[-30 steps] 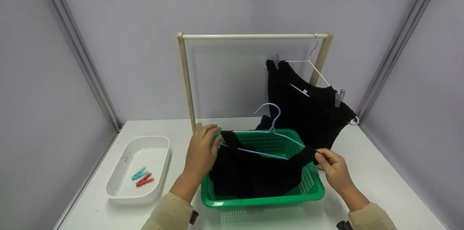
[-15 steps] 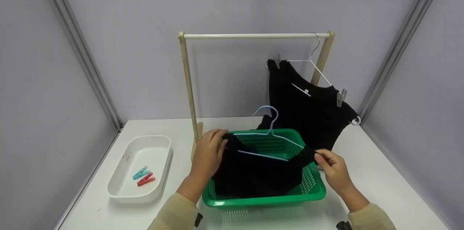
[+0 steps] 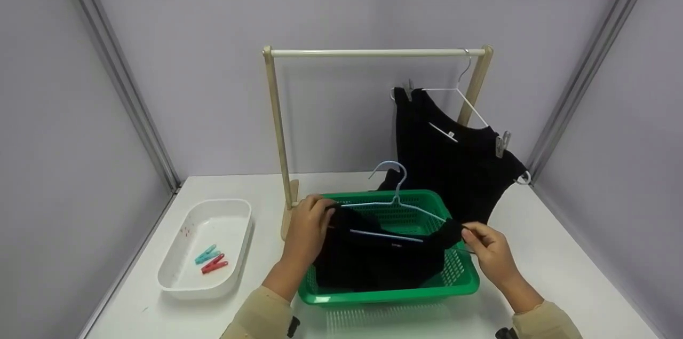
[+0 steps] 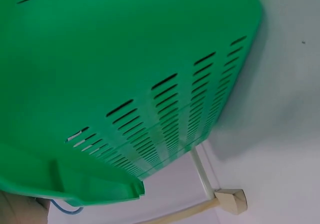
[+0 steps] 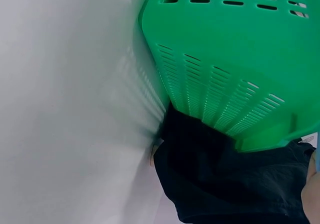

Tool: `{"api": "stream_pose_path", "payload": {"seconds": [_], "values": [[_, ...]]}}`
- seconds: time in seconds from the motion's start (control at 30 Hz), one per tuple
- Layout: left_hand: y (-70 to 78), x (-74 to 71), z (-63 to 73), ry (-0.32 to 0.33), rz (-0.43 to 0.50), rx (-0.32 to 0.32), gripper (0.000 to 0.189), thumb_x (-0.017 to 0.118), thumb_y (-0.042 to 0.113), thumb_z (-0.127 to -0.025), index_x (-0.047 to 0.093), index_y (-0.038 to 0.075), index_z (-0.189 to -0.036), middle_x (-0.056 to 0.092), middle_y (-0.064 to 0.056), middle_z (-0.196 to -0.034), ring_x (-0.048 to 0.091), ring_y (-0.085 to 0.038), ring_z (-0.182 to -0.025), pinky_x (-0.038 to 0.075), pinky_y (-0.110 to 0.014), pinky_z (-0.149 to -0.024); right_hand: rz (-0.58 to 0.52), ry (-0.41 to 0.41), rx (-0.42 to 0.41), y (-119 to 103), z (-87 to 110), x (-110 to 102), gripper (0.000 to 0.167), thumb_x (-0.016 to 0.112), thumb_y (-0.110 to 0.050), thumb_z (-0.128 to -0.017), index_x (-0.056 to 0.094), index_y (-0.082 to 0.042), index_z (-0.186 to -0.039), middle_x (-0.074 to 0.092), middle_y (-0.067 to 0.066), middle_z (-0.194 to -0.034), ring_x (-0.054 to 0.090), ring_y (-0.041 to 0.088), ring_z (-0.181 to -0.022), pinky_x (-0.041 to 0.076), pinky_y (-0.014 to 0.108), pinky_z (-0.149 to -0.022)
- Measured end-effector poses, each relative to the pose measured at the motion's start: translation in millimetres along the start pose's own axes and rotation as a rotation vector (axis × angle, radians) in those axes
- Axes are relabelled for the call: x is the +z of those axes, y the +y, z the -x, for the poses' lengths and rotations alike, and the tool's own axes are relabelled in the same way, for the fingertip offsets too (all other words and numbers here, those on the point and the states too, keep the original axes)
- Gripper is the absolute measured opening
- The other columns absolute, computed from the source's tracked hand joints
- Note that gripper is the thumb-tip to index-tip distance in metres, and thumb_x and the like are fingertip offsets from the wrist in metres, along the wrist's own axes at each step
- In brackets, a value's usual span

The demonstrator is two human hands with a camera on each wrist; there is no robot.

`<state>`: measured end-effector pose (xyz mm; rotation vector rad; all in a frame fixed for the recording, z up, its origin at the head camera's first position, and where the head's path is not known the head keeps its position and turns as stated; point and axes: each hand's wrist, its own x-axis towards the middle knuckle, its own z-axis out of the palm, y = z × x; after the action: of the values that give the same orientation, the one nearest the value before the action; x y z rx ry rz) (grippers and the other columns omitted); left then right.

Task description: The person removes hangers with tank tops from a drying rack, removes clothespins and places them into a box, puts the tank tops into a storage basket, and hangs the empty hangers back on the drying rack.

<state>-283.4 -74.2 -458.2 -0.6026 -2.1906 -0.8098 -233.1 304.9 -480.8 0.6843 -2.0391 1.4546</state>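
A black sleeveless top (image 3: 379, 267) lies bunched in the green basket (image 3: 389, 296), with a light-blue wire hanger (image 3: 375, 204) through its shoulders. The hanger's hook sticks up above the basket's far rim. At the top's left shoulder my left hand (image 3: 308, 229) holds strap and hanger end together, fingers curled. On the opposite side my right hand (image 3: 492, 251) pinches the right strap near the hanger's other end. Both wrist views mostly show the basket's outer walls; only edges of my left hand (image 4: 22, 209) and right hand (image 5: 312, 196) appear there.
Behind the basket stands a clothes rack (image 3: 373, 53). A second black top (image 3: 453, 168) hangs at its right on a white hanger, clipped by metal pegs. To the left, a white tray (image 3: 243, 237) holds blue clothespins (image 3: 207, 255) and red clothespins (image 3: 214, 264).
My left hand has shifted right and slightly down onto the left strap. The hanger's hook has dropped a little and moved left. My right hand stays nearly in place.
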Motion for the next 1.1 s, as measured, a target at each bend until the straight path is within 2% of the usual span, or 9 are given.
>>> {"api": "stream_pose_path", "payload": {"seconds": [0.17, 0.37, 0.5, 0.67, 0.93, 1.1], "values": [[1.9, -0.9, -0.8, -0.001, 0.050, -0.030, 0.009, 0.066, 0.011, -0.097, 0.067, 0.010, -0.106, 0.063, -0.002, -0.100, 0.062, -0.019, -0.098, 0.053, -0.032, -0.086, 0.025, -0.006, -0.031, -17.2, -4.0, 2.6, 0.021, 0.051, 0.026, -0.088, 0.065, 0.013, -0.098, 0.048, 0.015, -0.062, 0.041, 0.010, -0.051, 0.040, 0.027, -0.047], [3.7, -2.5, -2.3, 0.012, 0.077, -0.043, 0.008, 0.067, 0.009, -0.096, 0.069, 0.010, -0.104, 0.063, -0.001, -0.097, 0.060, -0.016, -0.095, 0.053, -0.029, -0.082, 0.109, 0.028, -0.013, -36.1, -7.4, 4.5, 0.019, 0.055, 0.023, -0.087, 0.066, 0.012, -0.098, 0.055, 0.018, -0.067, 0.046, 0.008, -0.055, 0.041, 0.023, -0.048], [5.0, -4.2, -2.7, 0.021, 0.089, -0.051, 0.008, 0.067, 0.009, -0.096, 0.070, 0.010, -0.104, 0.063, -0.001, -0.096, 0.060, -0.016, -0.093, 0.053, -0.029, -0.080, 0.149, 0.045, -0.047, -36.6, -8.7, 4.0, 0.018, 0.053, 0.023, -0.087, 0.066, 0.013, -0.096, 0.059, 0.020, -0.071, 0.049, 0.008, -0.057, 0.042, 0.022, -0.051], [5.3, -6.5, -2.9, 0.050, 0.116, -0.046, 0.008, 0.067, 0.009, -0.096, 0.070, 0.010, -0.104, 0.064, -0.001, -0.098, 0.061, -0.015, -0.095, 0.054, -0.029, -0.081, 0.168, 0.059, -0.080, -35.7, -10.4, 3.5, 0.019, 0.053, 0.025, -0.086, 0.066, 0.014, -0.096, 0.063, 0.012, -0.076, 0.046, 0.007, -0.054, 0.039, 0.024, -0.048], [3.8, -12.7, -4.3, 0.109, 0.159, -0.044, 0.007, 0.068, 0.008, -0.095, 0.070, 0.011, -0.101, 0.063, 0.002, -0.100, 0.061, -0.013, -0.095, 0.054, -0.028, -0.081, 0.171, 0.073, -0.184, -36.7, -13.4, 3.3, 0.022, 0.053, 0.029, -0.080, 0.065, 0.015, -0.093, 0.054, 0.009, -0.071, 0.044, 0.005, -0.056, 0.037, 0.025, -0.048], [4.9, -19.3, -6.0, 0.142, 0.187, -0.065, 0.007, 0.068, 0.007, -0.095, 0.070, 0.010, -0.101, 0.064, 0.001, -0.101, 0.061, -0.014, -0.096, 0.053, -0.031, -0.083, 0.173, 0.087, -0.202, -37.5, -14.0, 3.1, 0.022, 0.054, 0.029, -0.079, 0.065, 0.013, -0.089, 0.051, 0.006, -0.068, 0.044, 0.006, -0.056, 0.036, 0.024, -0.048]]}}
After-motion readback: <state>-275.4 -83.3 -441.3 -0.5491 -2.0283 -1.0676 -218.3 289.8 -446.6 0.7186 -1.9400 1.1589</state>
